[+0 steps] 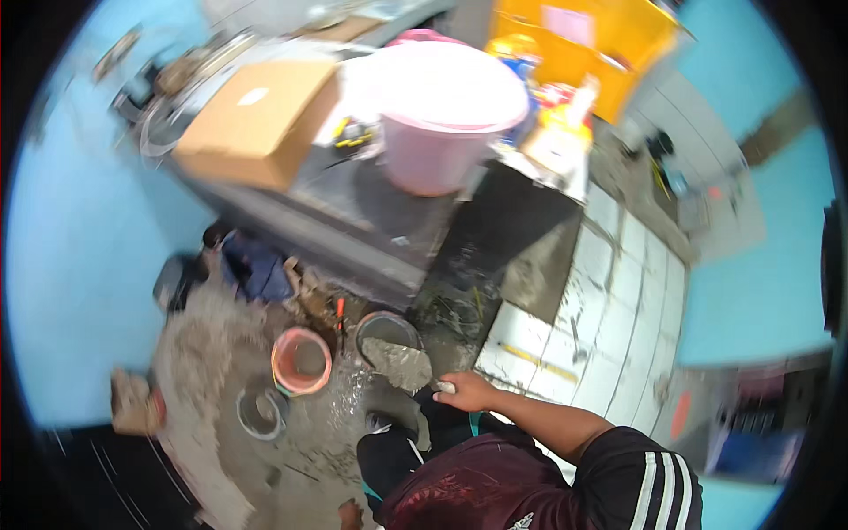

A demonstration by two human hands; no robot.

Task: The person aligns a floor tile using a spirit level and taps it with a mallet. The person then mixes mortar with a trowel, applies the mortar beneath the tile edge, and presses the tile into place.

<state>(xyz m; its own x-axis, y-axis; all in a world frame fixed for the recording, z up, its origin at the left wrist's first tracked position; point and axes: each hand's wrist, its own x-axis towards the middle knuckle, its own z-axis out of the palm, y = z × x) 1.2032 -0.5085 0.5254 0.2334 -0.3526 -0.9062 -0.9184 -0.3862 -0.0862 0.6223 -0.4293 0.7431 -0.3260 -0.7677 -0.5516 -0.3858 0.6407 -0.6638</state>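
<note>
My right hand [463,391] is closed round the handle of a trowel. Wet grey mortar [399,364] lies heaped on its blade, beside and partly over a dark round bucket [389,321]. At the bottom edge of the picture only a small part of my left hand [351,514] shows, low beside my leg, and its fingers are too little seen to judge. An orange bucket [301,361] with grey contents stands left of the dark one. Further left and nearer is a grey bucket [261,413]. A tool with an orange handle [340,309] stands between the buckets.
Ahead, a dark counter carries a cardboard box [252,119], a large pink tub [442,141] and a yellow crate [583,49]. White tiles [609,300] lie to the right. A sand pile [199,371] and dark blue cloth [256,265] are on the left.
</note>
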